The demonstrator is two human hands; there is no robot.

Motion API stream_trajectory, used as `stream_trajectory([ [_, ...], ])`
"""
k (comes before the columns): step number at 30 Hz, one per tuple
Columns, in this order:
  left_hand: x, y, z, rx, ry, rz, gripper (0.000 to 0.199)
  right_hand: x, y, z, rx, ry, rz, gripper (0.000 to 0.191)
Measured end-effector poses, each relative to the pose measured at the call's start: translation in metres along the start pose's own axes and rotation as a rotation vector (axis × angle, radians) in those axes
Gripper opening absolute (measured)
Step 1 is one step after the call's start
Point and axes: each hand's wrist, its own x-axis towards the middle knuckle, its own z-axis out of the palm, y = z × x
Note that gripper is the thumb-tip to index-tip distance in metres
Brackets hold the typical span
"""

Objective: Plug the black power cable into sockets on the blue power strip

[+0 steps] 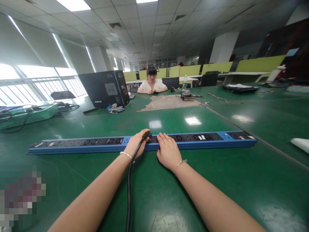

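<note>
A long blue power strip with a row of black sockets lies across the green table. My left hand is closed on a black plug at the strip's middle; whether its pins are inside a socket is hidden. From the plug a thick black cable runs down past my left wrist to the bottom edge. My right hand rests flat on the strip just right of the plug, fingers extended over its top.
Beyond the strip are a black computer case, gloves, a round device and a bottle. A green basket with cables stands left. A person sits across the table.
</note>
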Motion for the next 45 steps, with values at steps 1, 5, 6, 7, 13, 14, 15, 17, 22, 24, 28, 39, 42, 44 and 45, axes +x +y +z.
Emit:
stream_trajectory([
  [1,0.004,0.002,0.005,0.028,-0.014,-0.005,0.034,0.000,0.000,0.001,0.001,0.004,-0.003,0.055],
  [5,0.011,0.010,0.010,0.188,-0.054,-0.009,0.033,0.000,0.000,0.002,0.006,0.019,-0.001,0.054],
  [6,0.012,0.012,0.009,0.222,-0.061,-0.003,0.033,0.000,0.000,0.002,0.008,0.020,0.002,0.054],
  [7,0.011,0.013,0.009,0.251,-0.063,0.004,0.033,0.000,-0.001,0.001,0.009,0.020,0.004,0.054],
  [13,0.005,0.017,0.010,0.363,-0.039,-0.017,0.032,0.000,-0.001,0.001,0.010,0.020,0.003,0.054],
  [14,0.004,0.017,0.011,0.379,-0.035,-0.011,0.031,0.000,-0.001,0.001,0.008,0.022,0.004,0.053],
  [15,0.004,0.017,0.012,0.395,-0.030,-0.001,0.030,0.000,-0.001,0.001,0.006,0.024,0.004,0.053],
  [17,0.003,0.018,0.014,0.423,-0.024,0.022,0.030,0.000,-0.001,0.002,0.003,0.028,0.004,0.054],
  [22,0.001,0.017,0.014,0.437,-0.024,0.048,0.030,0.000,-0.001,0.001,0.007,0.034,0.002,0.054],
  [24,-0.001,0.016,0.012,0.430,-0.025,0.068,0.030,0.000,-0.002,0.000,0.015,0.037,0.008,0.054],
  [28,-0.005,0.016,0.012,0.412,-0.036,0.106,0.032,0.000,-0.003,-0.002,0.061,0.057,0.021,0.055],
  [39,-0.012,0.006,0.023,0.412,-0.048,0.126,0.051,0.007,-0.011,-0.004,0.255,0.147,-0.134,0.048],
  [42,-0.013,0.004,0.025,0.479,-0.063,0.134,0.055,0.010,-0.012,-0.003,0.252,0.153,-0.114,0.043],
  [44,-0.014,0.004,0.026,0.527,-0.042,0.099,0.051,0.012,-0.013,-0.002,0.250,0.162,-0.102,0.040],
  [45,-0.014,0.004,0.027,0.546,-0.020,0.074,0.049,0.014,-0.014,-0.002,0.249,0.171,-0.100,0.038],
])
